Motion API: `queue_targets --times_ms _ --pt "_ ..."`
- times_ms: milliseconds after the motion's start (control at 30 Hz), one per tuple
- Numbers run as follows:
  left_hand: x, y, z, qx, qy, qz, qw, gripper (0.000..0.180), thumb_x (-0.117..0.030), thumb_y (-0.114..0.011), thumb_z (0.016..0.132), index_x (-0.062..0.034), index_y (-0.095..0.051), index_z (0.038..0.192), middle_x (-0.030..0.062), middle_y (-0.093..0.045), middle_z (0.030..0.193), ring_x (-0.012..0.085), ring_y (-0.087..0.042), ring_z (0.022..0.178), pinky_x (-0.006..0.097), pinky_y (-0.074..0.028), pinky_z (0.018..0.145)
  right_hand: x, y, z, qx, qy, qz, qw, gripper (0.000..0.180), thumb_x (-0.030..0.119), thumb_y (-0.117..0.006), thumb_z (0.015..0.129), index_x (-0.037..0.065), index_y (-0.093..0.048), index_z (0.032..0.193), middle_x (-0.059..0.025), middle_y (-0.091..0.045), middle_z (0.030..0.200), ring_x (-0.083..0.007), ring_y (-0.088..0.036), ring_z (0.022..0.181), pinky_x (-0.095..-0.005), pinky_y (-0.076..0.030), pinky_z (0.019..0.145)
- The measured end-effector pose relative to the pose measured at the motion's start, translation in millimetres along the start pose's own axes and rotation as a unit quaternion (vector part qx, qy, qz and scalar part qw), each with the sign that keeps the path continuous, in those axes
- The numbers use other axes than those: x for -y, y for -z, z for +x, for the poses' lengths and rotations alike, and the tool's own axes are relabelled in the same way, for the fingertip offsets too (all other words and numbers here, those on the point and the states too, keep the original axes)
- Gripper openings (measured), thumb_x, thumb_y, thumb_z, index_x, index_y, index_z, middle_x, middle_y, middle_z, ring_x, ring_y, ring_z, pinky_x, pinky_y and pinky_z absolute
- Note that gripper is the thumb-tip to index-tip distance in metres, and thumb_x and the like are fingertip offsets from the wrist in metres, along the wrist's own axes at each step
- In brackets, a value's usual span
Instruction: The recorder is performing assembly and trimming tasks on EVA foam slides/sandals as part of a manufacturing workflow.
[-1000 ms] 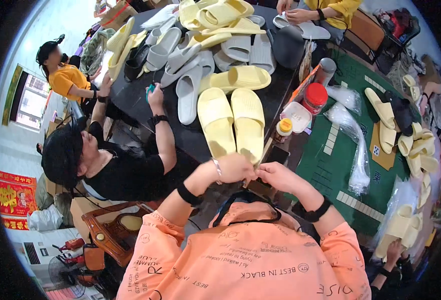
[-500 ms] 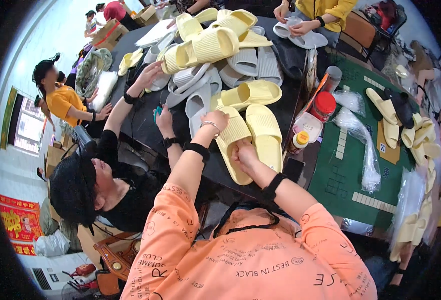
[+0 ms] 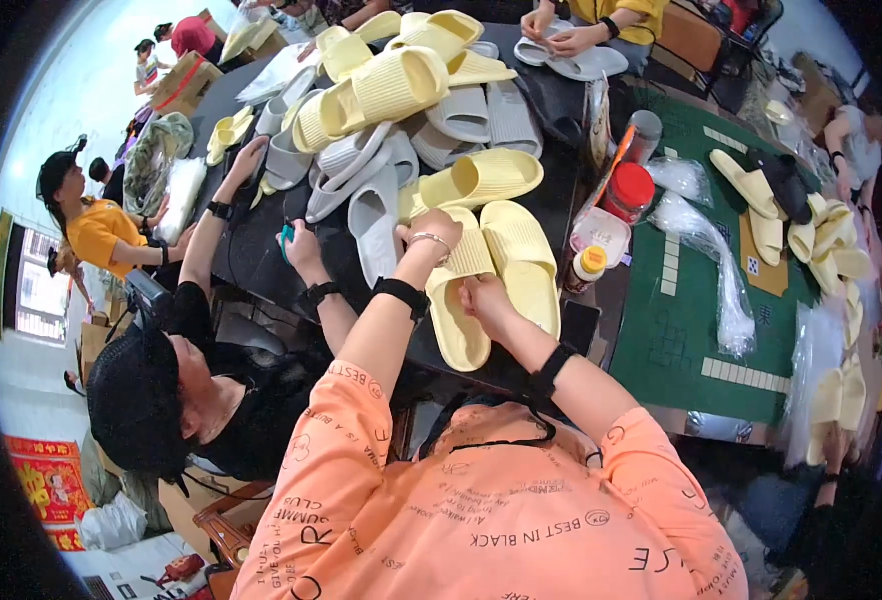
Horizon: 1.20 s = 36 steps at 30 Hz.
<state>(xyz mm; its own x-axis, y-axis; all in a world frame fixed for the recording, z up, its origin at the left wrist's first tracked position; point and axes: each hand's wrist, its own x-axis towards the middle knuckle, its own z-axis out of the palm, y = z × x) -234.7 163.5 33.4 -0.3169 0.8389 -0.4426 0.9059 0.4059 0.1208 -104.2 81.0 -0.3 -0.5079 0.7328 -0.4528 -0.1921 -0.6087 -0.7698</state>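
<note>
**Both hands now on the near yellow slide**

While our hands were bunched together at the heel ends of the slipper pair a second ago, they now sit further up on the nearer yellow slide (image 3: 458, 300), which lies flat at the front edge of the dark table (image 3: 261, 235), side by side and touching its partner, the second yellow slide (image 3: 521, 262). Our left hand (image 3: 431, 232) has come to rest over the ribbed strap, fingers curled down onto it, gripping the band from above. Our right hand (image 3: 483, 297) is pressed against the inner side of the same slide, between the two shoes; whether its fingers pinch anything small we cannot tell, since the hand hides its own fingertips. We judge that the work has passed from handling the heel end to working on the strap of this one slide, with the partner lying untouched alongside.

Just to the right stand a small yellow-capped bottle (image 3: 588, 266), a clear tub (image 3: 601, 233) and a red-lidded jar (image 3: 629, 190), near the green mat (image 3: 706, 300). Beyond our pair, one more yellow slide (image 3: 481, 178) lies crosswise before a heap of grey slides (image 3: 376, 190) and other yellow ones. On our left a co-worker in black reaches both arms onto the table.
</note>
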Motion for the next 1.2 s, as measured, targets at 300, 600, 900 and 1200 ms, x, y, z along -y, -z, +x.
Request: queue_targets --times_ms 300,600,900,1200 --pt "-23 3 -13 -0.057 -0.016 0.007 0.998 0.030 -0.031 -0.049 0.072 -0.0086 -0.061 0.088 0.0116 -0.061 0.088 0.0263 -0.057 0.086 0.045 -0.037 0.076 -3 -14 7 -0.005 -0.017 0.141 0.990 0.014 0.011 -0.037 0.084 0.008 -0.041 0.071 -0.0008 -0.040 0.057 -0.0102 -0.035 0.044 -0.0223 -0.029 0.041" --pt "-24 6 5 -0.149 -0.085 -0.550 0.818 0.012 -0.004 -0.049 0.075 -0.0020 -0.056 0.085 0.0063 -0.059 0.071 0.0140 -0.056 0.064 0.026 -0.044 0.059 14 96 -140 -0.076 0.307 -0.655 0.686 0.012 0.014 -0.053 0.071 0.005 -0.061 0.068 -0.0122 -0.050 0.063 -0.0287 -0.051 0.063 -0.0390 -0.040 0.058" --pt "-62 -30 18 -0.075 -0.287 -0.178 0.938 0.021 -0.020 -0.052 0.074 -0.0048 -0.062 0.083 0.0137 -0.061 0.079 0.0240 -0.058 0.072 0.030 -0.045 0.067 19 46 -115 -0.140 0.368 -0.650 0.650 0.011 0.003 -0.050 0.062 0.001 -0.053 0.073 -0.0095 -0.054 0.067 -0.0241 -0.054 0.067 -0.0318 -0.043 0.063" --pt "-77 -25 17 -0.009 -0.226 -0.047 0.973 0.031 -0.032 -0.046 0.075 -0.0073 -0.062 0.086 0.0163 -0.057 0.092 0.0308 -0.054 0.087 0.035 -0.041 0.079 2 84 -58 -0.185 0.458 -0.607 0.622 0.033 0.005 -0.047 0.069 -0.005 -0.048 0.101 -0.0165 -0.052 0.095 -0.0285 -0.050 0.086 -0.0344 -0.041 0.077"
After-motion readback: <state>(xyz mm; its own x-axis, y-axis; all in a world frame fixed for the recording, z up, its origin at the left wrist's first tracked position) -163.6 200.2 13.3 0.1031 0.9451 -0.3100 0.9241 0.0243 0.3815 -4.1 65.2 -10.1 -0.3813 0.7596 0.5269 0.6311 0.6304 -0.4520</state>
